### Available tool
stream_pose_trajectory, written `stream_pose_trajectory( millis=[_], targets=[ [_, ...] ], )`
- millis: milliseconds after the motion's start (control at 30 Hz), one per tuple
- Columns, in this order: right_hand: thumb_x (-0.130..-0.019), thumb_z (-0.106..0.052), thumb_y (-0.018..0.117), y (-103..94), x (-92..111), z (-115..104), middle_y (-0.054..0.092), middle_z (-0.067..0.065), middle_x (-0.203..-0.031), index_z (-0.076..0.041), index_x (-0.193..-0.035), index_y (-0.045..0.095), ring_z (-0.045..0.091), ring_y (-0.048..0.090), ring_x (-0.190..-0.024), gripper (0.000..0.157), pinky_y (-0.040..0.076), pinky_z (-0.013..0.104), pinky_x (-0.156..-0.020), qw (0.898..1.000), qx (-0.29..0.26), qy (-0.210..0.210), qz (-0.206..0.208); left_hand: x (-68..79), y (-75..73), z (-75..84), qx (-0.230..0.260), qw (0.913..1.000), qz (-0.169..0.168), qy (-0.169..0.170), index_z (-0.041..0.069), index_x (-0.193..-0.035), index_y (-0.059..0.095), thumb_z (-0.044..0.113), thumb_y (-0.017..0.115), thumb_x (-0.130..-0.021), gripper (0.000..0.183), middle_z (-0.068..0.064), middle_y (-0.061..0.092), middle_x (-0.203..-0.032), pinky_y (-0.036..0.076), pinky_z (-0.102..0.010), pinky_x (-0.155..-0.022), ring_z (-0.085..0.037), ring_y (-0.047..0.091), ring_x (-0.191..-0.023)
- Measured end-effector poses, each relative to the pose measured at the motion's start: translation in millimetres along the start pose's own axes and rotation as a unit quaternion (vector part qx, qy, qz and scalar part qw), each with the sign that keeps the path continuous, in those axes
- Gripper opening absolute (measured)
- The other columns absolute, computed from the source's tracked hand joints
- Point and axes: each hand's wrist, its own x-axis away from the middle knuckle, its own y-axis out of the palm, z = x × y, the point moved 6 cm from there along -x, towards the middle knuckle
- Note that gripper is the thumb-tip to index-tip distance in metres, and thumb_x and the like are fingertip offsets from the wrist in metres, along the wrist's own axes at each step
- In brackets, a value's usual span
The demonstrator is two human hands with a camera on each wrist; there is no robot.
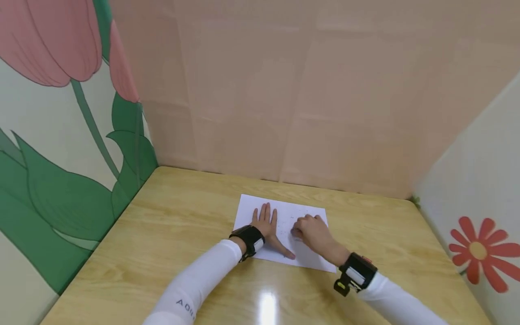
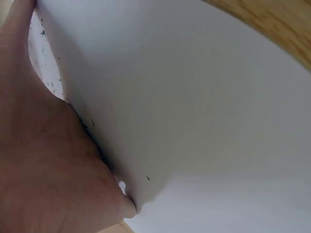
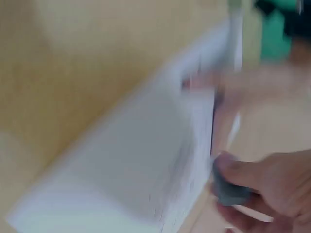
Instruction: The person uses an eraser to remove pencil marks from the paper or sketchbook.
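Note:
A white sheet of paper (image 1: 310, 260) lies on the table with small dark crumbs scattered on it. On its left part rests my left hand (image 1: 266, 228), palm down, fingers spread and thumb stretched toward the right. My right hand (image 1: 316, 233) is over the right part of the sheet, its fingers curled. In the right wrist view, thumb and fingers pinch a small dark grey eraser (image 3: 227, 188); that view is blurred. Close by the left palm, the left wrist view shows several dark crumbs (image 2: 93, 123) on the paper.
The light wooden table (image 1: 183, 212) reaches back to a wall covered in brownish paper (image 1: 243, 90). Painted walls stand at both sides, with tulips (image 1: 61, 40) on the left and a red flower (image 1: 477, 250) on the right.

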Motion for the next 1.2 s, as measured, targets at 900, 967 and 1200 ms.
stream_pose_trajectory(
  millis=[900, 967, 1200],
  targets=[
    [-0.082, -0.008, 0.084, 38.4, -26, 9, 0.074, 0.004, -0.088, -0.010, -0.088, 0.082, 0.023, 0.067, -0.084, 0.007, 0.057, 0.044, -0.078, 0.999, -0.033, -0.033, -0.003, -7.4, 22.0, -58.8, 0.037, 0.9982, -0.038, 0.026, 0.008, -0.164, -0.008, 0.095, 0.065, -0.061, 0.153, -0.014, -0.020, -0.171, -0.006, -0.048, -0.130, -0.026, -0.018, -0.159],
    [-0.082, -0.009, 0.084, 38.2, -27, 6, 0.074, 0.001, -0.088, -0.013, -0.088, 0.082, 0.022, 0.066, -0.084, 0.008, 0.055, 0.042, -0.077, 0.999, -0.020, -0.036, -0.004, -13.1, 28.4, -60.0, 0.038, 0.9985, -0.032, 0.024, 0.009, -0.164, -0.011, 0.099, 0.061, -0.058, 0.156, -0.014, -0.023, -0.170, -0.009, -0.050, -0.129, -0.027, -0.022, -0.158],
    [-0.082, -0.008, 0.084, 33.0, -18, -14, 0.071, -0.001, -0.085, -0.013, -0.084, 0.080, 0.018, 0.064, -0.082, 0.006, 0.053, 0.039, -0.073, 0.995, -0.018, -0.094, -0.020, -16.7, 28.4, -36.9, 0.061, 0.9979, -0.009, -0.016, 0.008, -0.164, -0.007, 0.096, 0.065, -0.058, 0.156, -0.017, -0.019, -0.170, -0.006, -0.057, -0.129, -0.031, -0.018, -0.159]
  ],
)
